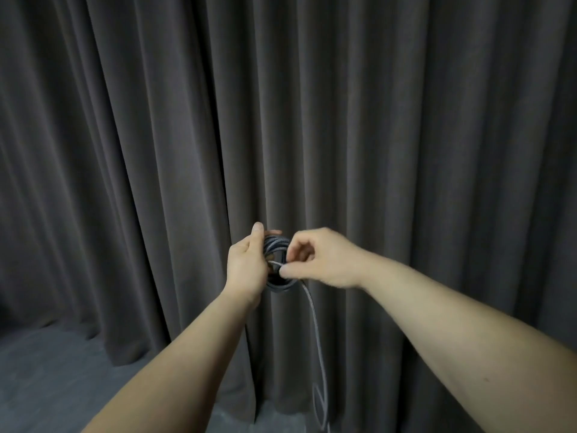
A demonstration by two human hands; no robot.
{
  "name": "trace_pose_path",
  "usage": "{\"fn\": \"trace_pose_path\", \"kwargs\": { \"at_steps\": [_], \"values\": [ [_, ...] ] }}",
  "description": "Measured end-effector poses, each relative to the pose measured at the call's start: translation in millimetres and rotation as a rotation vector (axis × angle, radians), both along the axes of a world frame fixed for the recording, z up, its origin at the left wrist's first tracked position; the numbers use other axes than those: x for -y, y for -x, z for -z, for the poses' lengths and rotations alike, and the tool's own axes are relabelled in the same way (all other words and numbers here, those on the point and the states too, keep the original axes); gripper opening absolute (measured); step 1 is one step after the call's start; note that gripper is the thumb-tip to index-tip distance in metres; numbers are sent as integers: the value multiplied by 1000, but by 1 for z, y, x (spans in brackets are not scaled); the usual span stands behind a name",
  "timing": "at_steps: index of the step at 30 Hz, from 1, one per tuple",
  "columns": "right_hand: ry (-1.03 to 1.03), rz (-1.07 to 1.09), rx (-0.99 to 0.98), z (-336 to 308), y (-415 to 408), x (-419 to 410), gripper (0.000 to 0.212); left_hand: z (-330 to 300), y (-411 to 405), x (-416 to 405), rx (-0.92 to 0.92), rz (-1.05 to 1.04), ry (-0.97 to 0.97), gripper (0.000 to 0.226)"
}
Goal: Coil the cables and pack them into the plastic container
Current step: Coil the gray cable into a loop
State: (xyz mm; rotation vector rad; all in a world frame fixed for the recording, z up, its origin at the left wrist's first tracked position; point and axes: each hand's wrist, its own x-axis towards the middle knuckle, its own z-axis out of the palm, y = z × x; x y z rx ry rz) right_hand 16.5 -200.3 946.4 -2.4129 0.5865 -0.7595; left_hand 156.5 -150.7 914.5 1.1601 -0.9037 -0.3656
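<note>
L hand [246, 264] + R hand [324, 260] on 1 coiled cable [276, 284]

Single view only, worn on the head, looking forward and slightly down along both outstretched forearms. Wide-angle, with straight folds bowing toward the frame edges. Near to the left hand [246, 265] and right hand [324, 257], meeting just below frame centre, well within arm's reach. Facing squarely onto a dark pleated curtain [406, 120] filling nearly the whole frame, close behind the hands. A strip of grey floor [46, 385] caught at lower left, showing the downward tilt. No second view, so no shared part of the scene.
</note>
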Motion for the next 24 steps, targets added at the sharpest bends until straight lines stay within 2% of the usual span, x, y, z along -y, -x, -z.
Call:
{"fn": "trace_pose_path", "kwargs": {
  "at_steps": [2,7,11,14,17,21,24],
  "values": [
    [5,-2,-24,5,-4,-2,18,-2,1,1,7,1,-4,46],
    [-49,47,201,-2,-5,4,21,-3,4,-4,109,68,-51,57],
    [-37,15,165,-9,0,3,17,2,8,-12,172,102,-78,59],
    [-128,53,274,-10,2,8,21,7,10,-16,195,190,-95,60],
    [-122,80,345,-7,1,8,23,9,13,-14,167,232,-115,60],
    [-198,-54,259,-3,9,5,19,7,11,-11,146,185,-121,62],
    [-205,-13,319,-1,6,8,22,2,17,-12,114,220,-131,66]
  ]
}}
